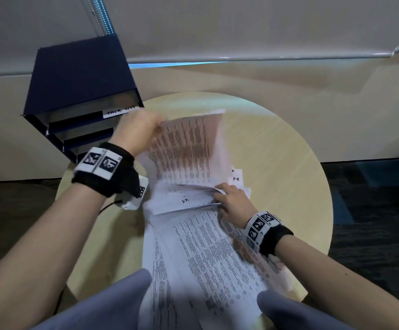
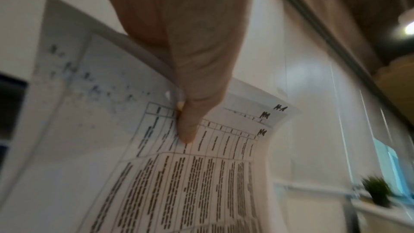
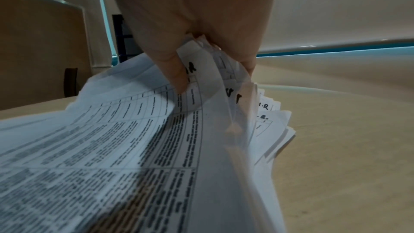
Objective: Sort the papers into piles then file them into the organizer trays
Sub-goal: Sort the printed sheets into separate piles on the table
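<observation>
Round wooden table [image 1: 277,144], seen from the head camera. A loose stack of papers [image 1: 208,246] runs from table centre toward 6 o'clock, its near end hanging over the table edge toward the lap. Long axis roughly 12-to-6, skewed a little toward 5.

Left hand [image 1: 137,129] is raised at about 11 o'clock from table centre. Thumb and fingers pinch the top edge of a small batch of sheets [image 1: 186,148], lifted so it hangs down with its lower end trailing on the stack. In the left wrist view the thumb [image 2: 190,95] presses across the printed table near the top margin; several sheets are fanned under it, with handwritten corner marks too blurred to read.

Right hand [image 1: 231,201] lies low on the stack at about 3 o'clock from the paper's middle. Its fingers are curled in among the sheet corners [image 3: 215,70], pinching several pages apart. Handwritten "H-R" shows on the exposed corners.

Organizer trays [image 1: 81,101], dark blue, stand at 10 o'clock just off the table's far-left edge, openings facing the table; the top one is labelled "TASK LIST".

Judgement: sorting is still under way, nothing filed. The lifted batch lies nearest the trays, and the left hand is the nearer one. Its long axis already points roughly toward the tray mouths.
</observation>
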The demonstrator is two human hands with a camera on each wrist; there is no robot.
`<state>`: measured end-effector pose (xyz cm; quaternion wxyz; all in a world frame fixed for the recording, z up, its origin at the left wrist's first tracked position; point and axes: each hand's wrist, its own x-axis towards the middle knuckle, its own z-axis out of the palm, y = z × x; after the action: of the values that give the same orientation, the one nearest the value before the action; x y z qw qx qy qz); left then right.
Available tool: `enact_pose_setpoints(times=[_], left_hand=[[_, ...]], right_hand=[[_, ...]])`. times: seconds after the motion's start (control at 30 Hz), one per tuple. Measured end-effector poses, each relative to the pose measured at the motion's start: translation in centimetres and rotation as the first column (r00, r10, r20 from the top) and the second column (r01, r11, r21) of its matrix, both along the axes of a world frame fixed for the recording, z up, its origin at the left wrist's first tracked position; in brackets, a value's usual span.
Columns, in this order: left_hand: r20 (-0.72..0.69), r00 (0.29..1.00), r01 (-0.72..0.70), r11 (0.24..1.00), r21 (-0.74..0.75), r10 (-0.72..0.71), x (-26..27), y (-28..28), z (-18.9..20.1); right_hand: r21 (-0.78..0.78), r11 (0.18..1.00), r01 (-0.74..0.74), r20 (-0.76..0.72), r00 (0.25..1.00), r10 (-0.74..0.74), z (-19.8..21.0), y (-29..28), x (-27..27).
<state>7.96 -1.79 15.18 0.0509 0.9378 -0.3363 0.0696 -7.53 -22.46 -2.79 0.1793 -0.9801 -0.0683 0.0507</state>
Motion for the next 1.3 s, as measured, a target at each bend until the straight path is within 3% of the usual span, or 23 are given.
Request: enact_pose_setpoints(times=[0.07, 0.17, 0.23, 0.3, 0.4, 0.53, 0.6, 0.67, 0.77, 0.83, 0.9, 0.93, 1.0, 1.03, 1.07, 1.13, 1.17, 1.2, 1.3], left_hand=[[0.013, 0.998, -0.056, 0.974, -0.220, 0.061, 0.3, 1.8, 2.7], [-0.075, 0.987, -0.162, 0.835, -0.525, 0.144, 0.3, 3.6, 5.7], [-0.218, 0.960, -0.275, 0.746, -0.606, 0.176, 0.9, 4.7, 6.2], [-0.362, 0.921, -0.352, 0.712, -0.608, 0.146, 1.6, 6.1, 6.2], [-0.587, 0.809, -0.409, 0.736, -0.539, 0.020, 2.4, 7.2, 4.8], [-0.742, 0.669, -0.277, 0.938, -0.208, 0.033, 3.1, 6.8, 0.1], [-0.762, 0.639, -0.161, 0.987, 0.002, 0.105, 4.3, 6.1, -3.9], [-0.790, 0.594, -0.092, 0.988, 0.123, 0.154, 3.5, 4.8, -6.6], [-0.816, 0.553, -0.021, 0.981, 0.191, 0.171, 1.4, 2.5, -9.8], [-0.815, 0.540, -0.048, 0.975, 0.217, 0.208, 0.7, 1.5, -11.6], [-0.849, 0.477, -0.095, 0.973, 0.209, 0.229, 0.4, 0.8, -13.2], [-0.809, 0.535, -0.088, 0.969, 0.230, 0.241, 0.0, 0.4, -13.5], [-0.567, 0.791, -0.096, 0.962, 0.255, 0.229, -1.4, -0.6, -13.6], [-0.428, 0.887, -0.097, 0.976, 0.193, 0.173, -2.2, -1.0, -13.8], [-0.323, 0.939, -0.092, 0.991, 0.092, 0.117, -3.3, -1.4, -13.6], [-0.232, 0.973, -0.013, 0.999, -0.035, 0.004, -4.1, -1.6, -14.7], [-0.263, 0.965, 0.010, 1.000, -0.030, -0.017, -4.2, -1.7, -15.2], [-0.304, 0.952, 0.024, 1.000, -0.011, -0.026, -4.3, -1.8, -15.5], [-0.465, 0.885, -0.009, 0.998, 0.059, 0.035, -3.8, -1.8, -15.8]], right_hand=[[0.039, 0.998, 0.049, 0.054, 0.997, -0.051, 0.2, -0.2, -0.2], [0.203, 0.969, 0.140, 0.108, 0.980, -0.164, 0.6, -1.1, -1.0], [0.460, 0.873, 0.166, 0.011, 0.981, -0.192, 1.6, -2.3, -1.6], [0.655, 0.723, 0.219, -0.155, 0.976, -0.155, 3.2, -3.5, -2.2], [0.775, 0.569, 0.275, -0.235, 0.961, -0.144, 5.5, -5.1, -3.2], [0.828, 0.464, 0.316, -0.277, 0.949, -0.151, 7.4, -6.7, -3.7], [0.824, 0.446, 0.349, -0.317, 0.937, -0.147, 7.2, -7.1, -3.2], [0.792, 0.465, 0.395, -0.364, 0.918, -0.158, 6.5, -6.7, -2.4], [0.761, 0.488, 0.427, -0.399, 0.902, -0.166, 4.9, -5.1, -1.3], [0.734, 0.504, 0.455, -0.430, 0.886, -0.174, 4.0, -3.9, -0.8], [0.727, 0.475, 0.496, -0.471, 0.863, -0.180, 3.3, -2.6, -0.5], [0.721, 0.460, 0.518, -0.487, 0.851, -0.195, 3.0, -2.2, -0.4], [0.704, 0.438, 0.559, -0.504, 0.828, -0.246, 2.6, -1.5, -0.1], [0.707, 0.404, 0.581, -0.517, 0.814, -0.265, 2.6, -1.3, 0.0], [0.705, 0.364, 0.609, -0.537, 0.793, -0.288, 2.5, -1.1, 0.2], [0.702, 0.261, 0.662, -0.579, 0.745, -0.331, 2.4, -1.1, 0.6], [0.707, 0.225, 0.671, -0.588, 0.734, -0.340, 2.4, -1.1, 0.7], [0.703, 0.227, 0.674, -0.589, 0.731, -0.345, 2.4, -1.1, 0.9], [0.660, 0.340, 0.670, -0.599, 0.742, -0.300, 1.8, -0.6, 0.7]])
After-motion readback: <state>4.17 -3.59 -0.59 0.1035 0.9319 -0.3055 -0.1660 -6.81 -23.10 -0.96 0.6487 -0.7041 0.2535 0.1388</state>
